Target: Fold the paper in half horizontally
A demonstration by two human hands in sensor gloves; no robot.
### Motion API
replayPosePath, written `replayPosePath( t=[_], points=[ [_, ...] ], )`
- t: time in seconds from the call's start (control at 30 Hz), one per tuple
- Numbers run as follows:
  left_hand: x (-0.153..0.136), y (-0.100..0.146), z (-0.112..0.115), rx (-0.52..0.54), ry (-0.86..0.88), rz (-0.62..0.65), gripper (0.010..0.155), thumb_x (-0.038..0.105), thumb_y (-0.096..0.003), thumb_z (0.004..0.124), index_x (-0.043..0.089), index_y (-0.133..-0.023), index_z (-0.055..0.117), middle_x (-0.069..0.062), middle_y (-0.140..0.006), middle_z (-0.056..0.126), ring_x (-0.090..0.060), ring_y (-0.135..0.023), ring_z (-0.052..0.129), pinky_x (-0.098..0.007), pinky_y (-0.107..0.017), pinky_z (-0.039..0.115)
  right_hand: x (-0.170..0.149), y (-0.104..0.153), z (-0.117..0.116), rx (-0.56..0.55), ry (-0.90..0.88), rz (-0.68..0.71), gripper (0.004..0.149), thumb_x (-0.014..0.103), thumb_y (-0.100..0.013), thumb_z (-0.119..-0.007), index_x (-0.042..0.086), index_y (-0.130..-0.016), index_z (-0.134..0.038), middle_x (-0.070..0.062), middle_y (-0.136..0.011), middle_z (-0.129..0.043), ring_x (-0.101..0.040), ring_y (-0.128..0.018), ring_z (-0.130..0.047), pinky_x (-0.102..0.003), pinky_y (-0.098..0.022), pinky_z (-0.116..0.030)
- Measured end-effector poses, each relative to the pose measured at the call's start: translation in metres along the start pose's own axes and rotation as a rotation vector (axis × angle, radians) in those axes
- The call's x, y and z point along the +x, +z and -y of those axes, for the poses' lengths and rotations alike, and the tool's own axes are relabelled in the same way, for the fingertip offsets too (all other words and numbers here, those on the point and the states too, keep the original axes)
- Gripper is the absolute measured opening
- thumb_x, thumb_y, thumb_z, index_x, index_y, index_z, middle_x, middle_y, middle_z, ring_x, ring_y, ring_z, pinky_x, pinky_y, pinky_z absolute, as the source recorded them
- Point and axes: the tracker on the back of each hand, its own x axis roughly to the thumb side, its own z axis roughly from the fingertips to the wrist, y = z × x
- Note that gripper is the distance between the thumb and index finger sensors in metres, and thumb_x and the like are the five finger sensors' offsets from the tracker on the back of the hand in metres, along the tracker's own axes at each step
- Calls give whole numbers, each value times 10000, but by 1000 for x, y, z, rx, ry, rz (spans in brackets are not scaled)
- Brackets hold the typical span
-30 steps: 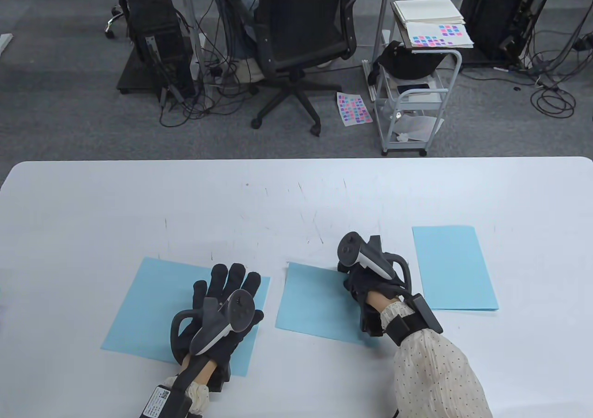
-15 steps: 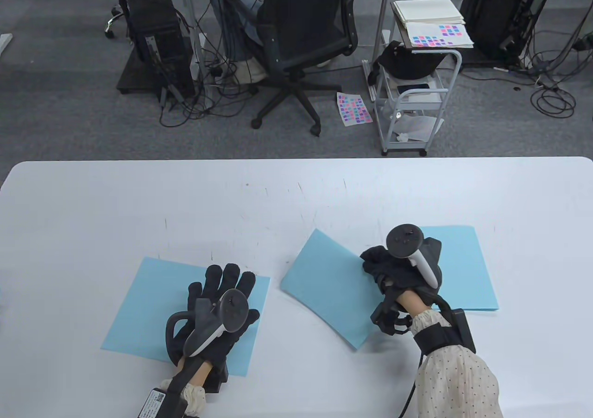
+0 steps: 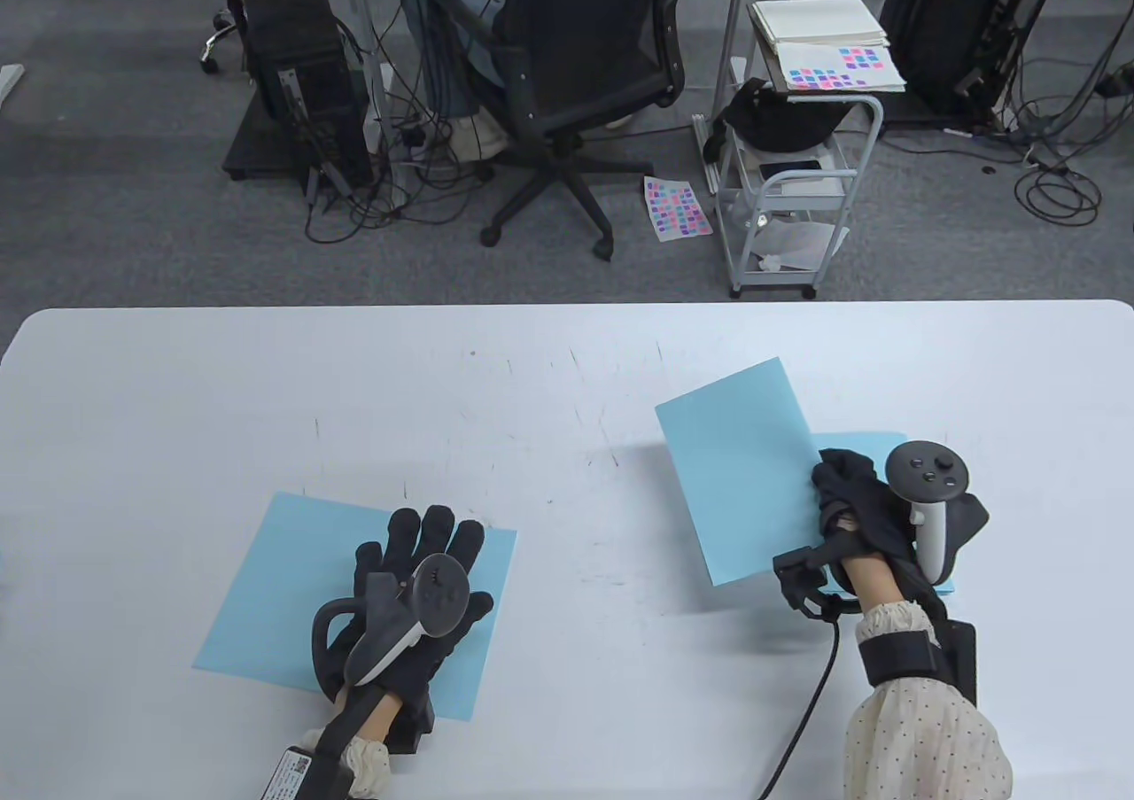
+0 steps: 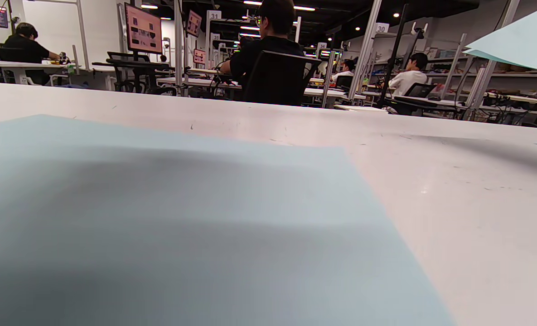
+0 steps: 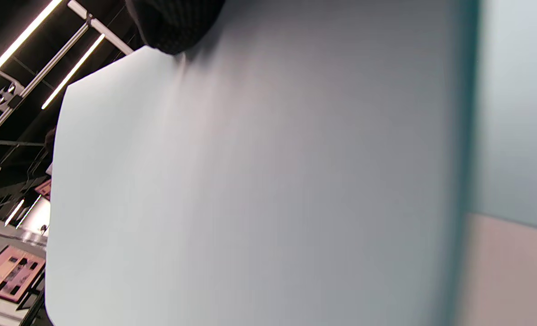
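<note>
Two gloved hands work near the front edge of the white worktop (image 3: 567, 366). The left hand (image 3: 412, 601) lies flat on an unfolded blue sheet (image 3: 292, 587) toward the front left, its fingers (image 3: 434, 530) straight and spread, pressing the paper down and holding nothing; in the left wrist view that sheet (image 4: 159, 226) fills the foreground, lying flat on the worktop. Toward the front right, the right hand (image 3: 873, 512) has its grip closed on the right edge of a folded blue paper (image 3: 740, 468), its fingers curled round the edge. That paper is lifted off the worktop and tilted, its far corner pointing toward the middle of the worktop; its shadow falls on the surface just left of it. In the right wrist view the held paper (image 5: 250, 181) covers nearly the whole picture, with a dark fingertip (image 5: 173, 22) at its top edge. Under the right hand and the raised paper lies another blue paper (image 3: 873, 439), mostly covered. Beyond the worktop's far edge stand an office chair (image 3: 576, 65) and a small white cart (image 3: 788, 189) on grey carpet.
</note>
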Motion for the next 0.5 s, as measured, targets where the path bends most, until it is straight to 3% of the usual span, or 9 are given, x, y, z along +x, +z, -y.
replayPosePath(
  t=[0.5],
  points=[
    [-6, -1, 1, -3, -8, -26, 759, 645, -347, 627, 568, -1029, 305, 198, -1204, 240, -183, -1179, 215, -553, -880, 320, -60, -39, 51, -175, 48, -225, 403, 255, -463, -704, 182, -858, -743, 2, -649, -891, -322, -812, -798, -592, -700, -518]
  ],
)
